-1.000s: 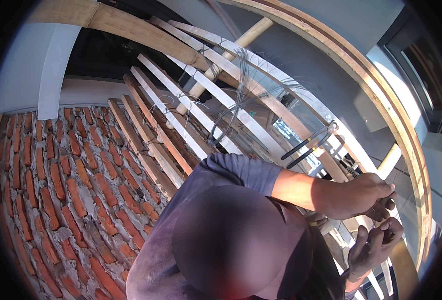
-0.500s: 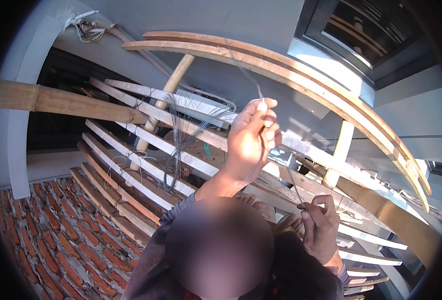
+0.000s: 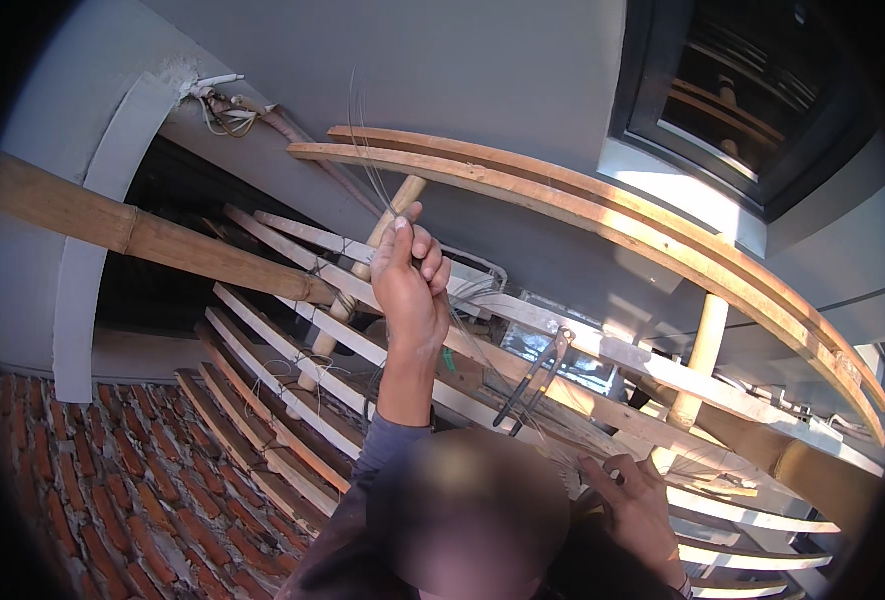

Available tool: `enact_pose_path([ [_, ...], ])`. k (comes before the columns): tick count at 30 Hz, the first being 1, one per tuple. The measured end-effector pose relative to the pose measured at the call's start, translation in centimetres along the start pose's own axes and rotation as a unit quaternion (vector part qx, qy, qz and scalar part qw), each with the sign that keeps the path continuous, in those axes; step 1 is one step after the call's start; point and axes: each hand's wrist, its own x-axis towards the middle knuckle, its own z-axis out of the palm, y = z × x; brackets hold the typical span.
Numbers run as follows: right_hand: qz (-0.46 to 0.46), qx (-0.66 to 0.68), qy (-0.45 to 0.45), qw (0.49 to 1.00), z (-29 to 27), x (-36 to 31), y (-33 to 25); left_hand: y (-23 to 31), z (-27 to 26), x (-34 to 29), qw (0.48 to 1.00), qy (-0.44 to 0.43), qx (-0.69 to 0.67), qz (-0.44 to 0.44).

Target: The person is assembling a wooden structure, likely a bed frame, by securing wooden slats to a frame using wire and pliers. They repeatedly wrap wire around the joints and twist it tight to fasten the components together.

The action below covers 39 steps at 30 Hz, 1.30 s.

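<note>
My left hand is raised over the slatted wooden frame, fingers closed on a bundle of thin wires. Loose wire ends stick up above its thumb, and more strands run down toward the right. Lower right, my right hand has its fingers bent around the other end of the strands, where they fan out; its grip is partly hidden. Between the hands, a pair of end-cutting pincers with dark handles lies across the white-edged wooden slats.
Curved wooden strips arch across the far side, joined by round crosspieces. A thick bamboo pole enters from the left. Brick paving lies lower left. A dark-framed window is upper right, and exposed cables hang upper left.
My left hand has moved left and slightly down, now with the wire bundle that hung over the slats. My right hand has lowered slightly. The pincers have come into plain view.
</note>
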Motion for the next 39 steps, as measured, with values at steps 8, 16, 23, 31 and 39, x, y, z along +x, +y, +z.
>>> enact_pose_path([
  [8, 0.104, 0.020, -0.022, 0.994, 1.2, -0.6, 0.9, 3.2, -2.9, 2.3, 0.991, 0.094, 0.039, 0.085],
  [16, 0.275, 0.030, -0.011, 0.961, 4.0, -5.7, 2.9, 0.2, -3.5, 2.3, 0.994, 0.048, 0.092, 0.028],
  [23, 0.393, 0.157, 0.006, 0.906, 10.0, -14.7, 9.1, -7.6, -0.5, -4.4, 0.960, -0.166, 0.002, -0.225],
  [31, 0.283, 0.181, 0.267, 0.903, 1.7, -8.7, 11.2, -11.6, 3.7, -12.1, 0.846, -0.334, 0.006, -0.415],
  [39, 0.041, 0.320, 0.456, 0.830, -4.9, 4.7, 7.3, -10.5, 4.2, -13.6, 0.863, -0.354, 0.128, -0.338],
])
